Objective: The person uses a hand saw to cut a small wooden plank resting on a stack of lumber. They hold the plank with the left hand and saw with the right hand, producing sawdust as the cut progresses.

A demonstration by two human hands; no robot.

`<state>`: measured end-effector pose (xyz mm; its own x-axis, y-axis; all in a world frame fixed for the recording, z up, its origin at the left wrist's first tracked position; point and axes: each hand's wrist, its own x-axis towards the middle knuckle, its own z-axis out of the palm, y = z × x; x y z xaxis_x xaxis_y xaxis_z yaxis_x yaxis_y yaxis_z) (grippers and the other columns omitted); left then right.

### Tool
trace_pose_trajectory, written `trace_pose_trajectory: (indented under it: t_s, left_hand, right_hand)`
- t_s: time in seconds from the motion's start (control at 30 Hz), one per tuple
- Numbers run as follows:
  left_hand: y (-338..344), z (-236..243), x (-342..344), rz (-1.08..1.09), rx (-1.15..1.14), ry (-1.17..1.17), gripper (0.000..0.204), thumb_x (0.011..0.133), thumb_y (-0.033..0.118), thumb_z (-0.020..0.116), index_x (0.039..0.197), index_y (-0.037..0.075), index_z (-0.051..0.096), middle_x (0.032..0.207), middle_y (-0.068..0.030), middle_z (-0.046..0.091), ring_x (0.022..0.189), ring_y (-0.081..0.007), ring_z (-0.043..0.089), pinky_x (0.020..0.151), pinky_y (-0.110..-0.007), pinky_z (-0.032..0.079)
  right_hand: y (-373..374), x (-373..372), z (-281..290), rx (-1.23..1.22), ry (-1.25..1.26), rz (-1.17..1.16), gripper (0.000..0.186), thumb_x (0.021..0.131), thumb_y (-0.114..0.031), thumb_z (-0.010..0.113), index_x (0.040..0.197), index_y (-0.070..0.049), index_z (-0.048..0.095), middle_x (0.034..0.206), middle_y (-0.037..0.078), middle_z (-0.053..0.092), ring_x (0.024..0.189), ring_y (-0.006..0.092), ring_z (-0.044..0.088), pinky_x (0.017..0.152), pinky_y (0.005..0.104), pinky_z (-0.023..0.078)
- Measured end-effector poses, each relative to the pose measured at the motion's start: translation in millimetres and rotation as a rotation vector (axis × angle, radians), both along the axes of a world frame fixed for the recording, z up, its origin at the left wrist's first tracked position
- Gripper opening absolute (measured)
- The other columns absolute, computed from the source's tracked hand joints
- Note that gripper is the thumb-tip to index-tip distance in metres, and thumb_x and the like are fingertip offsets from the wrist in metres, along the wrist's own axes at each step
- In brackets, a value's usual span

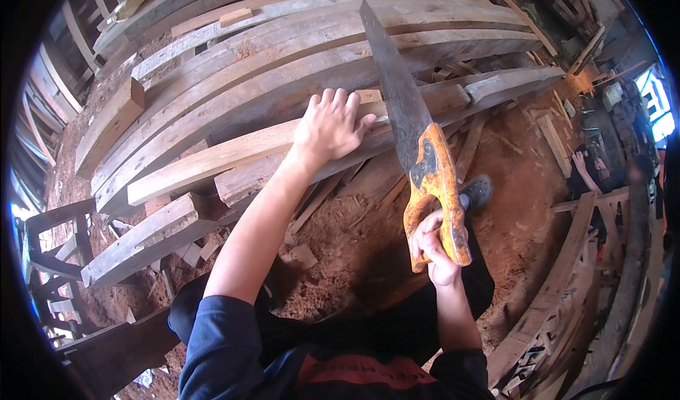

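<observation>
My right hand [437,250] is wrapped round the worn yellow handle of a hand saw [437,165]. The saw's dark, broad blade points away from me and slants up to the left, across the stacked timber. My left hand [331,127] presses down on a pale squared wooden beam [219,161], its fingers curled over the far side and its thumb towards the blade. Close to that thumb the blade passes by the beam's right end; whether the teeth touch wood I cannot tell. Part of the beam is hidden under my left hand.
Several long grey timbers [283,71] lie side by side beyond the beam. A shorter timber [152,236] juts out at the left. Reddish, sawdust-strewn ground [517,163] lies below, with offcuts [301,257]. More planks [552,297] are stacked at right, near another person [591,170].
</observation>
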<state>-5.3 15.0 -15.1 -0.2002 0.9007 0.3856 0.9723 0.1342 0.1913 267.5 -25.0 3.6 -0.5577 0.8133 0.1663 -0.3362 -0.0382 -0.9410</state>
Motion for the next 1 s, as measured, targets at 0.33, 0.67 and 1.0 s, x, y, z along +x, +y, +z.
trace_pose_trajectory:
  t_s: [0.33, 0.67, 1.0]
  left_hand:
    - [-5.8, 3.2, 5.6, -0.061, -0.061, 0.071, 0.062, 0.096, 0.055, 0.039, 0.108, -0.003, 0.057, 0.102, -0.0187, 0.060, 0.101, -0.0308, 0.057, 0.087, -0.041, 0.047]
    - [-9.8, 6.6, 1.7, -0.131, -0.082, 0.082, 0.060, 0.094, 0.053, 0.046, 0.109, -0.005, 0.055, 0.102, -0.0196, 0.061, 0.100, -0.0329, 0.059, 0.085, -0.043, 0.049]
    - [-8.3, 6.0, 10.0, -0.163, -0.149, 0.068, 0.062, 0.094, 0.055, 0.043, 0.109, -0.003, 0.055, 0.106, -0.0195, 0.061, 0.107, -0.0301, 0.056, 0.091, -0.041, 0.045]
  right_hand:
    - [-24.0, -0.1, -30.0, 0.199, -0.220, -0.243, 0.015, 0.086, -0.007, 0.067, 0.077, -0.002, 0.056, 0.059, 0.000, 0.056, 0.051, 0.0065, 0.052, 0.048, 0.0214, 0.041]
    - [-22.6, -7.3, -19.6, 0.177, -0.194, -0.194, 0.016, 0.085, -0.009, 0.069, 0.077, -0.001, 0.057, 0.060, 0.000, 0.055, 0.051, 0.0075, 0.050, 0.048, 0.0241, 0.039]
    - [-5.4, -54.3, -9.2, 0.263, -0.296, -0.180, 0.023, 0.083, -0.010, 0.073, 0.071, -0.005, 0.053, 0.056, -0.002, 0.049, 0.050, 0.0053, 0.044, 0.045, 0.0256, 0.034]
